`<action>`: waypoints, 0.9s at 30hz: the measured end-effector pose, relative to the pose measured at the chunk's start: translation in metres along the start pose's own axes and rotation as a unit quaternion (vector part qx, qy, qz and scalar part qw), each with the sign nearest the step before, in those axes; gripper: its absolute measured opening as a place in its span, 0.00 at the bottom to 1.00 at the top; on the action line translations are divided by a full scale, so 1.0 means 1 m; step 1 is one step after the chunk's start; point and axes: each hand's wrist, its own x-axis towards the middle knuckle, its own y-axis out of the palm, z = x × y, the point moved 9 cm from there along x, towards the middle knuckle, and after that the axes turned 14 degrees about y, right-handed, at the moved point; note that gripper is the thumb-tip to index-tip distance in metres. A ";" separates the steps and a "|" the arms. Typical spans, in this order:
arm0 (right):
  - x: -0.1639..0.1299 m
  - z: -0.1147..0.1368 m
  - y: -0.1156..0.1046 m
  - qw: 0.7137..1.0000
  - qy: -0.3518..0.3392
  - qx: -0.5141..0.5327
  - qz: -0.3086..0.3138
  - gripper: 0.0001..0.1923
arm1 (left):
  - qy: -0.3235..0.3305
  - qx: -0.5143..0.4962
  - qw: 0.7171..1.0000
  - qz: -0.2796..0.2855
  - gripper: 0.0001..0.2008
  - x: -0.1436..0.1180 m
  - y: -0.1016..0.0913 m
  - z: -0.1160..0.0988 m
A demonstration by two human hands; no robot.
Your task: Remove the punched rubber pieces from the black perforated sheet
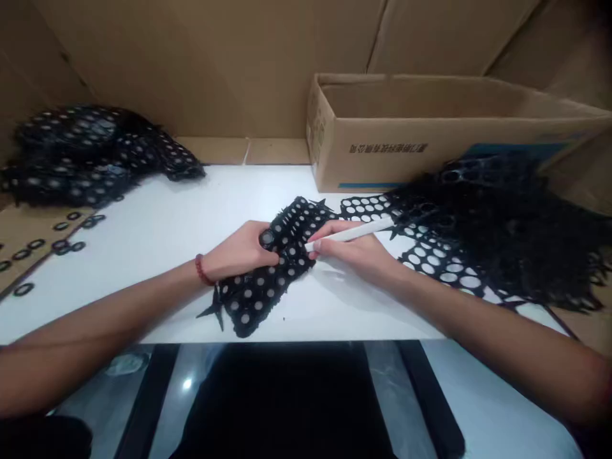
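Near the worktop's front edge, my left hand (241,250) grips a punched black sheet (268,274); right hand (356,248) pinches a white stick (351,233), a heap (502,236) left at the right.

black perforated sheet (268,280) flat on white table, diagonal; white stick (351,233) tilted over it.

A perforated sheet (268,280) is laid mid-counter (167,223); one sheet pile (86,156) is stacked far left, another pile (502,236) right, before a box (430,127).
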 end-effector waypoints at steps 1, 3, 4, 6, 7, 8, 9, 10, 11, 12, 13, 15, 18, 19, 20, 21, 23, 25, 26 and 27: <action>0.000 0.000 0.001 1.000 -0.005 0.000 0.002 0.10 | -0.008 0.001 1.000 -0.013 0.04 0.000 0.000 0.000; 0.000 0.001 0.001 1.000 -0.012 -0.002 0.002 0.11 | -0.022 0.004 0.999 -0.034 0.08 -0.001 0.000 0.002; 0.000 0.000 0.001 1.000 -0.016 -0.003 0.000 0.11 | -0.029 0.007 0.999 -0.043 0.09 -0.001 -0.001 0.003; 0.000 -0.001 0.000 1.000 -0.020 -0.007 -0.006 0.11 | -0.044 0.022 0.997 -0.056 0.13 -0.001 -0.002 0.006; 0.000 -0.002 -0.001 1.000 -0.022 -0.010 -0.009 0.11 | -0.045 0.022 0.997 -0.059 0.14 -0.001 -0.001 0.007; 0.001 -0.002 -0.002 1.000 -0.023 -0.011 -0.013 0.11 | -0.041 0.014 0.997 -0.057 0.13 0.000 0.000 0.008; 0.001 -0.003 -0.003 1.000 -0.024 -0.011 -0.015 0.11 | -0.033 0.002 0.998 -0.055 0.13 0.001 0.001 0.008; 0.002 -0.003 -0.004 1.000 -0.024 -0.009 -0.017 0.11 | -0.024 -0.009 0.998 -0.052 0.12 0.002 0.002 0.007; 0.002 -0.004 -0.004 1.000 -0.024 -0.006 -0.019 0.11 | -0.015 -0.016 0.999 -0.049 0.12 0.002 0.003 0.006; 0.002 -0.004 -0.005 0.999 -0.024 -0.003 -0.020 0.11 | -0.006 -0.018 0.999 -0.046 0.11 0.003 0.003 0.005; 0.002 -0.003 -0.005 0.999 -0.025 -0.001 -0.021 0.11 | 0.000 -0.015 0.999 -0.045 0.11 0.003 0.003 0.005; 0.002 -0.001 -0.005 0.999 -0.031 -0.001 -0.020 0.11 | 0.007 -0.001 0.999 -0.044 0.10 0.002 0.002 0.005; 0.000 0.002 -0.001 0.999 -0.043 -0.010 -0.003 0.11 | 0.021 0.026 0.998 -0.051 0.11 0.002 -0.001 0.005; 0.000 0.003 0.001 0.999 -0.046 -0.017 0.001 0.10 | 0.028 0.035 0.998 -0.053 0.11 0.002 -0.001 0.004; -0.001 0.004 0.002 0.998 -0.049 -0.027 0.003 0.09 | 0.035 0.042 0.997 -0.054 0.11 0.002 -0.001 0.003; -0.001 0.005 0.003 0.998 -0.052 -0.037 0.002 0.09 | 0.041 0.048 0.997 -0.055 0.11 0.003 -0.002 0.003; -0.001 0.006 0.003 0.997 -0.056 -0.056 -0.009 0.09 | 0.051 0.054 0.996 -0.056 0.11 0.003 -0.002 0.001; -0.002 0.006 0.002 0.995 -0.059 -0.071 -0.025 0.08 | 0.058 0.058 0.995 -0.058 0.11 0.003 -0.002 0.000; -0.002 0.007 0.002 0.995 -0.061 -0.078 -0.033 0.08 | 0.061 0.059 0.995 -0.058 0.11 0.003 -0.001 0.000; -0.003 0.007 0.002 0.993 -0.063 -0.086 -0.042 0.07 | 0.064 0.060 0.994 -0.059 0.11 0.003 -0.001 0.000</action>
